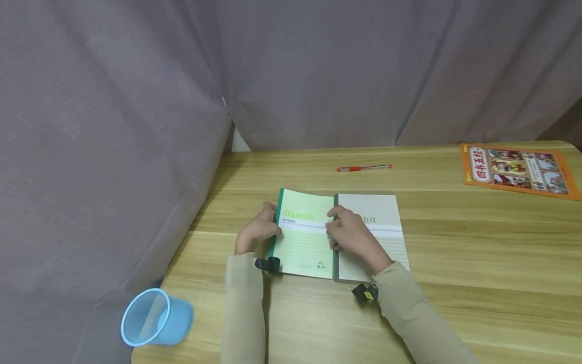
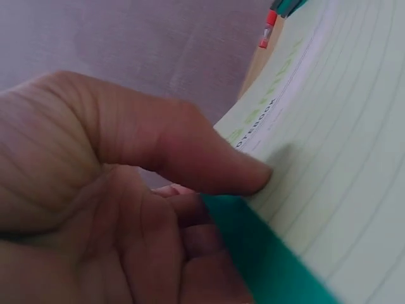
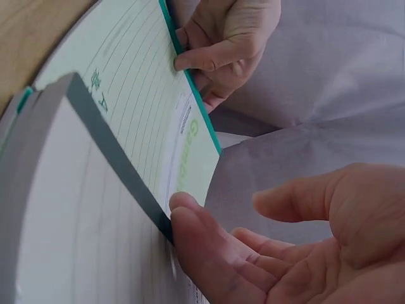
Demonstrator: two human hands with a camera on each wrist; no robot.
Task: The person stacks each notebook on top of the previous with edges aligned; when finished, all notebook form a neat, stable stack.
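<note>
A green notebook (image 1: 302, 250) with a teal spine lies on the left, its cover reading "Gambit". My left hand (image 1: 260, 230) pinches it at the spine edge, thumb on the cover and fingers beneath, as the left wrist view shows. Against its right side sits a grey-white notebook (image 1: 384, 207) with a dark spine strip (image 3: 120, 161). My right hand (image 1: 353, 233) touches that strip near the top with its fingertips, while the thumb (image 3: 297, 199) stands apart from it. In the right wrist view, a teal-edged layer (image 3: 24, 99) shows under the grey-white notebook.
Behind the notebooks lies a red pen (image 1: 364, 168) on the wooden table (image 1: 477, 237). An orange picture book (image 1: 518, 169) is at the back right. A blue bin (image 1: 177, 321) stands at the front left. Grey curtains (image 1: 318, 76) border the table's back and left.
</note>
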